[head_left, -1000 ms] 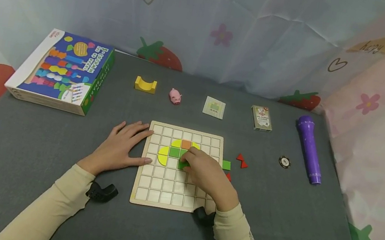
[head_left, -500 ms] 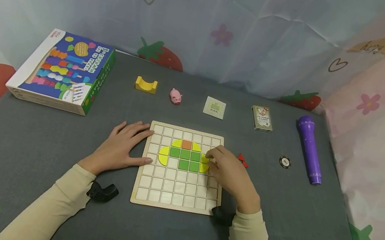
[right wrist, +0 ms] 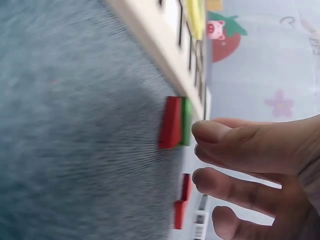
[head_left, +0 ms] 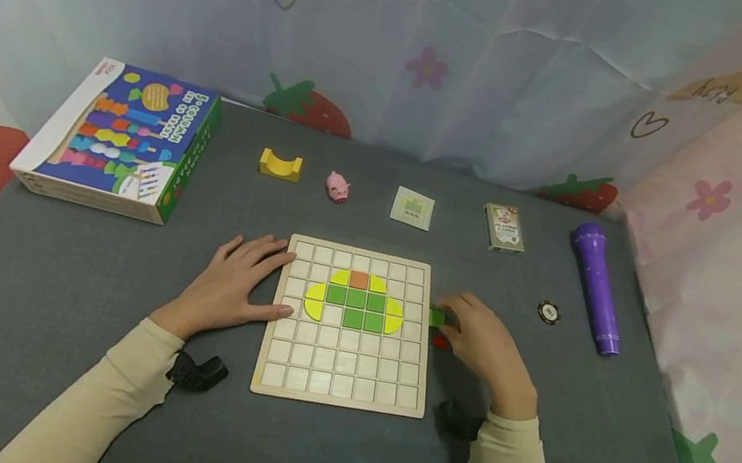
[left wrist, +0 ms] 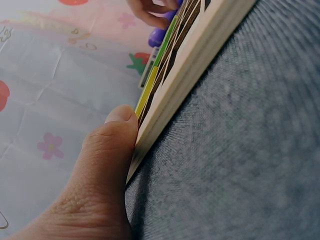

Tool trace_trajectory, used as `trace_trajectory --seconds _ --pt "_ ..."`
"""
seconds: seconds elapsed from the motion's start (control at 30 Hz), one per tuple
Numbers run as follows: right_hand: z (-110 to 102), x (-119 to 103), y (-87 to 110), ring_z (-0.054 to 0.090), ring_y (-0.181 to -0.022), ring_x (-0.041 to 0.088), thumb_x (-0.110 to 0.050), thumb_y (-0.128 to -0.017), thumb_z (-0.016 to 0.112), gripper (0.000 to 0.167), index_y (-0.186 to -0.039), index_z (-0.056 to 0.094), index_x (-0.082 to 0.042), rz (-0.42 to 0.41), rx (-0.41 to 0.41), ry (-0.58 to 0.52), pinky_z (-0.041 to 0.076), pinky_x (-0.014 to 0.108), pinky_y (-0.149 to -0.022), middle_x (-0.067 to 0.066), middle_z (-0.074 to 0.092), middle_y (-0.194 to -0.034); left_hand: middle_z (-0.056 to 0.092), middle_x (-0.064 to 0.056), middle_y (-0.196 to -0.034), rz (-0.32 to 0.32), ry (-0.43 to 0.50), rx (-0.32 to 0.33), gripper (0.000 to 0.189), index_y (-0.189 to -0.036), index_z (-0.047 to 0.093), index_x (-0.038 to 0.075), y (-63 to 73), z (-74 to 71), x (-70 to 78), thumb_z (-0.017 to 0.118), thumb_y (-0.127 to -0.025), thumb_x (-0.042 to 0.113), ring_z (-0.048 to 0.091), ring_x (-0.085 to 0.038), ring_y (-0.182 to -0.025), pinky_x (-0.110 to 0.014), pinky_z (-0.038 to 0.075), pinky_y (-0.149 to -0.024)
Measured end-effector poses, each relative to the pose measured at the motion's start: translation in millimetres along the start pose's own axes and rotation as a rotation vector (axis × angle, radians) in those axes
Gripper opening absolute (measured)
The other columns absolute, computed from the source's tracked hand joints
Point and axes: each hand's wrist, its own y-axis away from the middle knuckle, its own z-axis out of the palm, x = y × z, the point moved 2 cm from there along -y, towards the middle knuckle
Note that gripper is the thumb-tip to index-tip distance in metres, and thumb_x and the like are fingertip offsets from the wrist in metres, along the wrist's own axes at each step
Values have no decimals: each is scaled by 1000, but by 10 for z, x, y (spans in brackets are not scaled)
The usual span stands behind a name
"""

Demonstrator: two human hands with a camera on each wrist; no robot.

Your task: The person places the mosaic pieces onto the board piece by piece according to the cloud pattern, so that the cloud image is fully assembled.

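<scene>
A wooden grid board lies flat on the grey table. Yellow curved pieces, an orange square and several green squares sit in its cells. My left hand is spread at the left edge, thumb and fingertips touching the board. Off the right edge, my right hand reaches over a loose green block, its thumb and fingers slightly bent. In the right wrist view a small gap shows between the thumb and that block. A red piece lies beside the green one.
Two more red pieces lie beyond the hand. Along the back stand a boxed game, a yellow arch block, a pink pig, a pattern card and a playing-card box. A poker chip and purple microphone are rightward.
My right hand has moved right, off the board to the loose pieces beside it, uncovering the green squares and right-hand yellow pieces. My left hand has stayed in place.
</scene>
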Motion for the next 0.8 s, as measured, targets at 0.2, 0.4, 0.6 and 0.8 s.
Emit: trace_trajectory --seconds 0.2,0.4,0.6,0.8 --pt "88 53 -20 61 -97 24 -4 -88 68 31 -118 64 -3 11 7 17 52 40 -82 11 61 -113 34 -9 -153 1 -3 2 86 -148 38 20 3 -2 -3 60 -80 68 24 -29 -144 -58 10 -114" --pt "85 61 -26 61 -98 25 -9 -88 69 29 -117 65 -4 42 2 8 52 41 -82 11 60 -114 34 -8 -153 2 -4 0 85 -148 38 21 4 3 2 60 -80 67 24 -29 -144 -57 10 -114" --pt "66 89 -19 62 -97 25 -12 -87 71 29 -115 66 -3 46 3 18 52 42 -83 11 61 -112 34 -8 -153 2 -8 0 86 -148 38 21 -4 1 4 60 -80 68 24 -29 -144 -57 10 -114" --pt "39 109 -9 62 -95 25 -10 -86 71 28 -113 66 -2 32 15 29 52 42 -82 10 62 -108 34 -7 -153 3 -5 2 85 -148 38 22 6 -1 -5 59 -80 68 24 -28 -144 -57 11 -114"
